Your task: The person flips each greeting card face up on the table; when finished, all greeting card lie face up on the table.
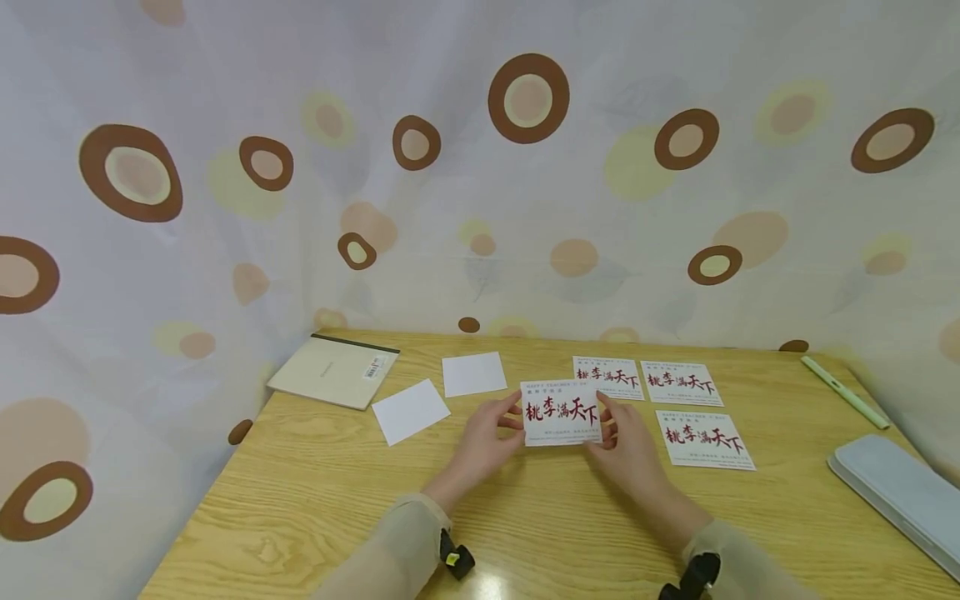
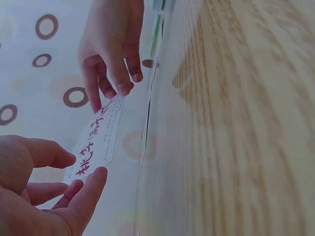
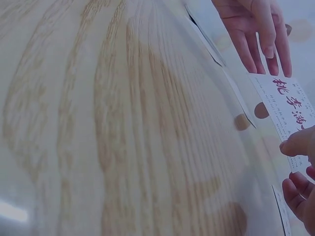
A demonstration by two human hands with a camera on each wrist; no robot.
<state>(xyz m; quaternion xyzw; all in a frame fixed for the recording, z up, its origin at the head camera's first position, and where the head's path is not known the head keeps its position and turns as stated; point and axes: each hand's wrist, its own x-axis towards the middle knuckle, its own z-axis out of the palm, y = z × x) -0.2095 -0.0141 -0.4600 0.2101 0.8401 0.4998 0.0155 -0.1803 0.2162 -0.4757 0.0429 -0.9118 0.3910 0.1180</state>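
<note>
A white card with red Chinese lettering (image 1: 561, 413) is held up off the table, facing the head camera. My right hand (image 1: 628, 442) pinches its right side, the thumb on the printed face in the right wrist view. At the card's left edge is my left hand (image 1: 486, 442), fingers extended and thumb apart from them. In the right wrist view the left thumb stops short of the card; whether the left fingertips touch its edge is unclear. Matching printed cards lie behind and to the right, including a front one (image 1: 705, 440).
Two blank white cards (image 1: 475, 374) lie left of centre, near a cream notebook (image 1: 337, 370). At the right are a green pen (image 1: 845, 392) and a pale blue case (image 1: 903, 492). A patterned curtain (image 1: 480, 192) hangs behind the wooden table (image 1: 300, 500).
</note>
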